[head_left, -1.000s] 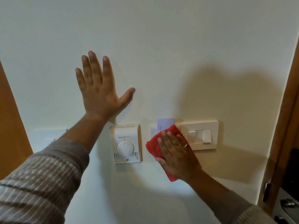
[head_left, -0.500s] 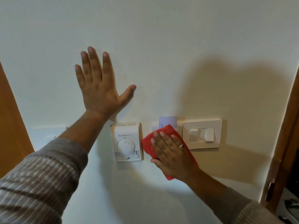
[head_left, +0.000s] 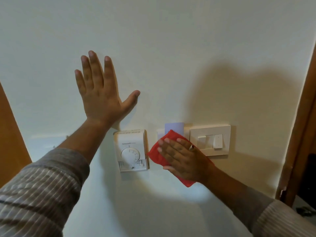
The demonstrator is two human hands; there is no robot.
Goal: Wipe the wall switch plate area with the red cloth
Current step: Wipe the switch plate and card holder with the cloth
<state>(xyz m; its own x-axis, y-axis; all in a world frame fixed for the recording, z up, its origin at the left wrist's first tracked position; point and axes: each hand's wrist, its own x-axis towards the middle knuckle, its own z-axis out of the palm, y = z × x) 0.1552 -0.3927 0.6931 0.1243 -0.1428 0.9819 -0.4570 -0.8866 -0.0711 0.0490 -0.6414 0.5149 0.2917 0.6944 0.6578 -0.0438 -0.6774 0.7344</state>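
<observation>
1. Leftward is where the right hand (head_left: 183, 159) has slid with the red cloth (head_left: 158, 153) since a second ago: then it overlapped the left edge of the switch plate (head_left: 210, 141), now it sits between that plate and the thermostat (head_left: 131, 150), the cloth's left corner almost touching the thermostat's side.
2. That shift leaves the plate fully uncovered, both rockers showing, so I judge the stroke has carried off the plate onto the wall (head_left: 171, 48) beside it (still within the "area" the task names).
3. Right hand: fingers spread flat, palm pressing the cloth to the wall; it pins the cloth more than it grips it.
4. Left hand (head_left: 100, 93): flat and splayed on bare wall above the thermostat, holding nothing, apparently bracing.
5. A pale card (head_left: 174, 128) pokes up behind the cloth's top edge; the holder it stands in is mostly hidden by the cloth, so only the card's upper part can be read.
6. No other holder or box is in view; the thermostat cover is shut, and wooden trim (head_left: 301, 117) frames the right edge.
7. Likely next: a return pass rightward over the plate.
</observation>
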